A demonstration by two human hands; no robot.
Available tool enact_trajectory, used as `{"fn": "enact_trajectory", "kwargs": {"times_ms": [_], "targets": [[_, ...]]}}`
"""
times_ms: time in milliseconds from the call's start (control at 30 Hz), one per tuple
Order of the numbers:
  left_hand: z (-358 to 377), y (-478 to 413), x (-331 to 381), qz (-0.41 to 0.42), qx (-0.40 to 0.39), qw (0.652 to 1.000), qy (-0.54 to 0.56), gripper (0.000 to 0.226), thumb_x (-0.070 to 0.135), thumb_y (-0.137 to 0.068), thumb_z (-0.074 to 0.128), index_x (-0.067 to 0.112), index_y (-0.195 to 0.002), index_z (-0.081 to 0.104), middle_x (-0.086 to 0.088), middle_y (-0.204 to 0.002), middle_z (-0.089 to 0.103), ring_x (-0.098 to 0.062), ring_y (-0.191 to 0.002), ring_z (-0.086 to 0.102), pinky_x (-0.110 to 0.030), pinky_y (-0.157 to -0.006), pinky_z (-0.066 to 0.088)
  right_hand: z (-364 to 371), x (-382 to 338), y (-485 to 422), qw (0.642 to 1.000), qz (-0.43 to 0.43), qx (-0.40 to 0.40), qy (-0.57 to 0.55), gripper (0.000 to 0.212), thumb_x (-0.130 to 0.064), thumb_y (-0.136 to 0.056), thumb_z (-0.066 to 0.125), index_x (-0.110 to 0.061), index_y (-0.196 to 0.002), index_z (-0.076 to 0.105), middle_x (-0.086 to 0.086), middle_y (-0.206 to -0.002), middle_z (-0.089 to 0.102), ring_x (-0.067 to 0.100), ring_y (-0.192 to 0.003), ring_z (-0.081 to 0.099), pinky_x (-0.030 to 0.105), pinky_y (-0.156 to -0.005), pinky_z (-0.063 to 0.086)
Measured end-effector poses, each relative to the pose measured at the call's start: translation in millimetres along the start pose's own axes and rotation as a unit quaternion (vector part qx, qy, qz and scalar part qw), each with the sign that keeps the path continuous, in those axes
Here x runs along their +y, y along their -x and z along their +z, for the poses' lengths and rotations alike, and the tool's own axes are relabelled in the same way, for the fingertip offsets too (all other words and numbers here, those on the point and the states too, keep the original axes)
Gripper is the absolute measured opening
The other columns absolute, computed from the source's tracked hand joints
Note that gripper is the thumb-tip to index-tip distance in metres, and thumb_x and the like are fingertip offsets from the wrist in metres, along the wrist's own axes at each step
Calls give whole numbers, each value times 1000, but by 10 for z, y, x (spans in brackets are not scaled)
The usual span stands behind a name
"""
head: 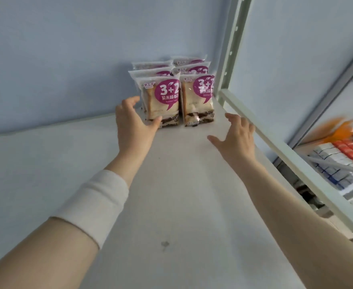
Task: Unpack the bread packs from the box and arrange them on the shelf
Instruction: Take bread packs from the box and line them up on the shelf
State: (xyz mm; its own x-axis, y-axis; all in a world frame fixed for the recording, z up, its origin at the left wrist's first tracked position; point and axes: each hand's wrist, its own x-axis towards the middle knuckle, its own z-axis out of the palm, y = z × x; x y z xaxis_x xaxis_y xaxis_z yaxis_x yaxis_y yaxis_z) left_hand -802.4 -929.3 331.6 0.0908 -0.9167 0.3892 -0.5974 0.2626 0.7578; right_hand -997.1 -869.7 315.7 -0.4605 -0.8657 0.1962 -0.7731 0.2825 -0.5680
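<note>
Several bread packs with purple "3+2" labels stand upright in two rows at the back right of the white shelf (pixel 171 184). My left hand (pixel 132 124) curls round the front left bread pack (pixel 163 101), its thumb on the pack's lower front and its fingers at the left edge. The front right bread pack (pixel 198 99) stands beside it, a small gap between them. In front of that pack my right hand (pixel 237 135) hovers over the shelf, fingers spread, holding nothing. No box shows in the head view.
A pale blue wall (pixel 67 59) closes the shelf's back and left. A pale green upright post (pixel 231 46) and front rail (pixel 275 147) bound the right side. Below at the right, a lower shelf holds rows of small white, blue and orange packets (pixel 338 159).
</note>
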Motion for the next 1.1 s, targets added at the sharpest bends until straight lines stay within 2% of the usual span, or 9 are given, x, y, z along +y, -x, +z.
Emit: {"fn": "enact_trajectory", "kwargs": {"times_ms": [33,100,200,400,533,700,867,1100], "targets": [[-81,157,60,47,-42,996,-66,63,25,-74,74,6,-125,42,-15,-127,45,-29,-117,44,-31,-96,36,-83,3,221,999,-12,4,38,68,-32,-79,68,-16,-136,34,9,-136,39,29,-129,28,39,-101,32],[-221,531,210,148,-135,962,-187,62,30,-75,73,8,-124,43,-16,-125,45,-33,-117,41,-39,-94,38,-239,31,697,994,-26,19,102,64,-29,-80,68,-17,-134,36,10,-135,38,30,-127,29,41,-97,35],[-383,1162,480,254,-216,900,-280,59,33,-79,69,12,-125,39,-14,-124,42,-31,-114,41,-38,-90,39,-497,116,1431,988,-18,32,151,57,-22,-83,65,-16,-132,38,10,-135,36,30,-125,31,40,-93,38],[-280,2408,1156,401,-297,833,-238,50,28,-83,63,13,-124,38,-12,-124,39,-28,-111,41,-36,-89,37,-1162,768,2720,975,62,71,199,50,-15,-84,61,-13,-130,40,12,-131,36,32,-119,35,42,-91,42],[196,3354,1564,473,-348,776,-231,41,23,-86,57,13,-122,39,-12,-123,41,-28,-109,43,-38,-87,39,-1509,1600,3487,956,187,52,222,47,-15,-84,60,-14,-127,41,11,-130,36,29,-118,35,40,-90,42],[989,4666,1849,500,-459,684,-266,41,22,-87,55,12,-123,38,-14,-127,41,-31,-115,41,-39,-92,37,-1734,2782,4523,904,352,-18,244,41,-12,-87,53,-16,-126,41,11,-130,38,29,-117,37,39,-90,42],[1693,5665,1850,502,-553,603,-281,48,27,-84,61,12,-123,37,-14,-128,42,-31,-116,41,-41,-94,37,-1743,3678,5263,850,477,-73,213,42,-14,-85,56,-17,-124,40,10,-127,39,29,-116,37,39,-86,44],[2683,6240,1773,480,-620,550,-287,55,32,-82,63,12,-125,36,-12,-129,42,-29,-120,39,-39,-96,36,-1569,4587,5355,806,556,-122,163,41,-14,-85,57,-16,-121,40,9,-123,41,27,-114,40,37,-87,42]]}}
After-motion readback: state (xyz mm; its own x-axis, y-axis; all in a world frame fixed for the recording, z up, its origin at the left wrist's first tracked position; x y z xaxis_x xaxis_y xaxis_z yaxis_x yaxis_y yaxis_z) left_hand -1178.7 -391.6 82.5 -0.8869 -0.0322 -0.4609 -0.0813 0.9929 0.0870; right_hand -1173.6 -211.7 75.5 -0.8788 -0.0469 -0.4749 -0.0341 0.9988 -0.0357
